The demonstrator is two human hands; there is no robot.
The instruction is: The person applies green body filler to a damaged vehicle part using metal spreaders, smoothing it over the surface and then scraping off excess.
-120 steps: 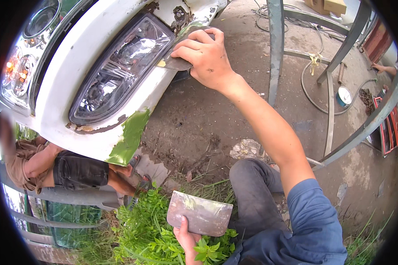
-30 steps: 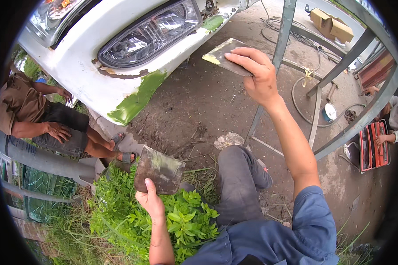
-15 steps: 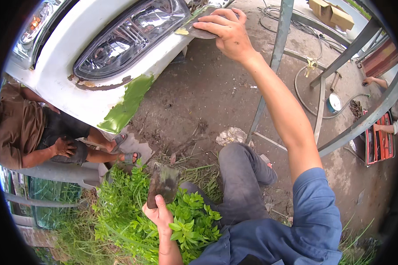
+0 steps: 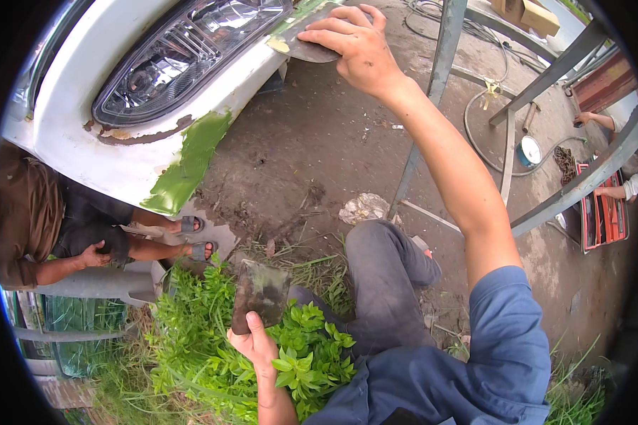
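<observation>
My right hand (image 4: 365,53) reaches up to the edge of a white vehicle body panel (image 4: 64,113). Its fingers lie spread over a thin grey putty spreader (image 4: 312,51), which rests against the panel beside a smear of green putty. Left of it is a clear headlight (image 4: 181,67) set in the panel. Lower on the panel's edge is a broad patch of green putty (image 4: 195,159). Low in front of me, my left hand (image 4: 255,343) grips a dark flat plate (image 4: 260,290) with greenish residue, thumb on its face.
Leafy green plants (image 4: 191,333) grow under my left arm. At left sits a person in brown (image 4: 25,205). A grey metal frame (image 4: 443,78) stands right of my arm. Beyond it are a hose (image 4: 475,145), a white tub (image 4: 529,151) and a red toolbox (image 4: 602,212) with another person's hand.
The panel and headlight have shifted left and slightly up in view, and my right hand with the spreader likewise. The seated person's hand has turned. My left hand holds the plate almost unmoved.
</observation>
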